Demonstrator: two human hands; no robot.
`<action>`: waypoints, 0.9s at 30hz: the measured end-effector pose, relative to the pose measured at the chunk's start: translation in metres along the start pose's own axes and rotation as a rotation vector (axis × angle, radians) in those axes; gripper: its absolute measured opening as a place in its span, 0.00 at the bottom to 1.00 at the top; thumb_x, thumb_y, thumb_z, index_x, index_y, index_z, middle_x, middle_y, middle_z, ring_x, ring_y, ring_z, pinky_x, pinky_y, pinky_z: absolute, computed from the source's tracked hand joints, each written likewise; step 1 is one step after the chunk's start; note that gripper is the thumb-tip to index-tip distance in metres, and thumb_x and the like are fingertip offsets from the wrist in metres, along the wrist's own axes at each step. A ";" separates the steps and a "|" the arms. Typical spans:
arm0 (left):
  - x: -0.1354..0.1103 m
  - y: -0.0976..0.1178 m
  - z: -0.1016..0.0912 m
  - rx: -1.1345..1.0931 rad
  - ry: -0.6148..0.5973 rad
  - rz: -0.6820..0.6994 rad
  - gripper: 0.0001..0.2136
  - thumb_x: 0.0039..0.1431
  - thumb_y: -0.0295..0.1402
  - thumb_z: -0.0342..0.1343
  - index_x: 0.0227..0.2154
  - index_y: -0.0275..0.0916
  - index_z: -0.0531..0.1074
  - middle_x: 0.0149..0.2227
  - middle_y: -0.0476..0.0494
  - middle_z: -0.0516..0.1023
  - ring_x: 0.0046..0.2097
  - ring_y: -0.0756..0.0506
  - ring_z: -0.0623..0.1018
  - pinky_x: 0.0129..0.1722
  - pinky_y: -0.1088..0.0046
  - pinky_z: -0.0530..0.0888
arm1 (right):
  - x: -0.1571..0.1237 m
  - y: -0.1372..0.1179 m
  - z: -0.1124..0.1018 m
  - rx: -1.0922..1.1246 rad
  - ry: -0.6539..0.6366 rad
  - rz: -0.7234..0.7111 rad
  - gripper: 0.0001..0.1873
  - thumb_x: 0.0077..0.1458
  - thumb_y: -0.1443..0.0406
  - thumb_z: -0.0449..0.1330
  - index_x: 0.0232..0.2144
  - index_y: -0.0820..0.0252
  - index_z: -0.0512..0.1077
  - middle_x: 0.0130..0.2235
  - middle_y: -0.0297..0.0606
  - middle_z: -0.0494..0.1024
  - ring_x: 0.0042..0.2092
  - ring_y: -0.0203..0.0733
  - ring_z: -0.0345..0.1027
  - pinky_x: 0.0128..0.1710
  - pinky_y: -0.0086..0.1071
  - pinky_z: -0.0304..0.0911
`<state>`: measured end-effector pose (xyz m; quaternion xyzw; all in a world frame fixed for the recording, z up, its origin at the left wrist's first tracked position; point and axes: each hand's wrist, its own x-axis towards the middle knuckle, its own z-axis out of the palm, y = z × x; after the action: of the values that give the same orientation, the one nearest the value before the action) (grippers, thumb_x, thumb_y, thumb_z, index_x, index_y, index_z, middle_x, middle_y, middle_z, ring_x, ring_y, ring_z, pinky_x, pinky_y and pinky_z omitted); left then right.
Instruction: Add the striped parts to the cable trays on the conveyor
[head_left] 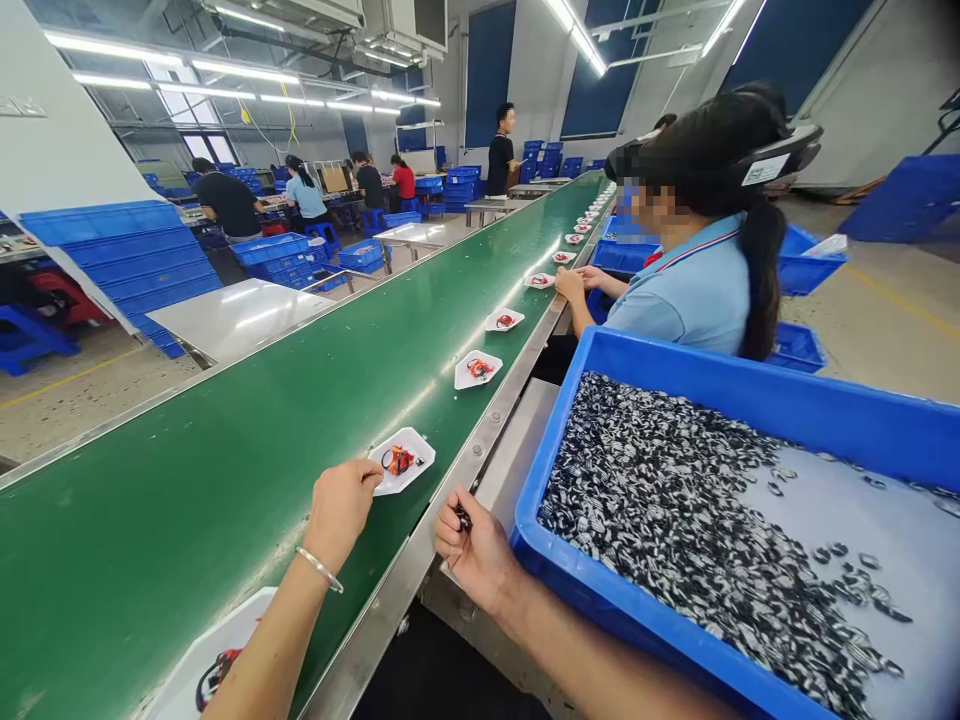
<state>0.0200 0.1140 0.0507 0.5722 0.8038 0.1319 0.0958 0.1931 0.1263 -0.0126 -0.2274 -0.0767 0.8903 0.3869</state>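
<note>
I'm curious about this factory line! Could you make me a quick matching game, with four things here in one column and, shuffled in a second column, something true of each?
Things:
1. Left hand
2. Right hand
3. Blue plastic crate
4. White tray

Descriptions:
A. Sits on the green conveyor belt
B. Holds a small dark piece
C. Heaped with black-and-white pieces
D. Has a metal bangle at its wrist

Pairs: 1-D, 2-B, 3-C, 4-A.

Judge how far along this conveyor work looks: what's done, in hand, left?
Done: white trays on the green conveyor belt already carry red-and-black items. In hand: the right hand pinches a small dark piece; the left hand touches a tray's edge. Left: the blue bin holds a large heap of black-and-white pieces.
</note>
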 end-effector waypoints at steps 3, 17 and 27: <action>-0.003 0.002 0.000 0.095 -0.010 0.020 0.13 0.56 0.33 0.45 0.33 0.43 0.75 0.32 0.44 0.78 0.32 0.46 0.74 0.32 0.72 0.62 | 0.000 0.000 0.000 0.000 0.001 -0.002 0.16 0.48 0.57 0.62 0.25 0.61 0.60 0.17 0.25 0.58 0.18 0.26 0.49 0.16 0.20 0.42; -0.063 0.028 0.010 0.310 0.423 0.278 0.09 0.58 0.30 0.47 0.30 0.41 0.73 0.33 0.44 0.70 0.36 0.44 0.64 0.32 0.66 0.60 | 0.000 0.001 -0.001 0.012 0.010 -0.023 0.12 0.51 0.59 0.59 0.25 0.61 0.63 0.18 0.27 0.62 0.19 0.27 0.54 0.18 0.20 0.52; -0.066 0.070 0.069 0.332 0.410 0.712 0.10 0.58 0.28 0.47 0.40 0.31 0.70 0.42 0.40 0.70 0.48 0.43 0.67 0.55 0.54 0.58 | 0.000 -0.005 -0.003 0.228 -0.095 0.182 0.04 0.50 0.68 0.59 0.27 0.61 0.66 0.25 0.27 0.71 0.28 0.26 0.67 0.28 0.16 0.64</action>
<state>0.1254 0.0807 0.0081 0.7831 0.5691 0.1366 -0.2104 0.1977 0.1300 -0.0136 -0.1458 0.0275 0.9344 0.3238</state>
